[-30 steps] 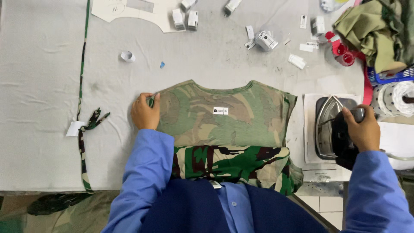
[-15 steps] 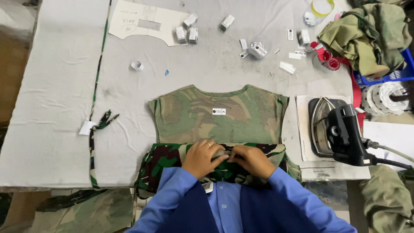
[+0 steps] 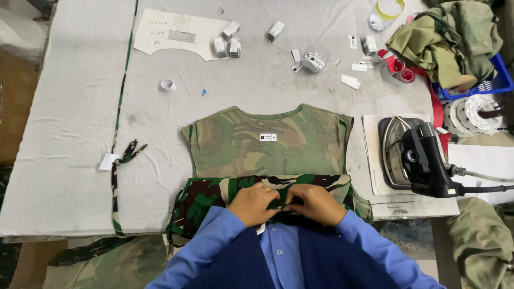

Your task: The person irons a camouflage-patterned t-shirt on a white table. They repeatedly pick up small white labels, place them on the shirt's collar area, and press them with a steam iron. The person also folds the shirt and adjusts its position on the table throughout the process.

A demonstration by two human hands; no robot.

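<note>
Hands, left (image 3: 256, 202) and right (image 3: 316, 203), each grip pinching the folded lower hem of a camouflage cotton T-shirt (image 3: 267, 144) spread flat on the grey padded tabletop (image 3: 80, 134); first fold made, upper body still unfolded.

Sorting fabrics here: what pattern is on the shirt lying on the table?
Camouflage: the shirt is faded green-brown on top, darker green, black and brown at the folded hem. Head view.

A black steam iron (image 3: 415, 158) rests at three o'clock on the grey counter (image 3: 69, 134). A cardboard template (image 3: 179, 36) lies at eleven o'clock, small white label packs (image 3: 227, 44) just beside it. At one o'clock olive cloth (image 3: 447, 40) fills a blue basket (image 3: 495, 80).
</note>
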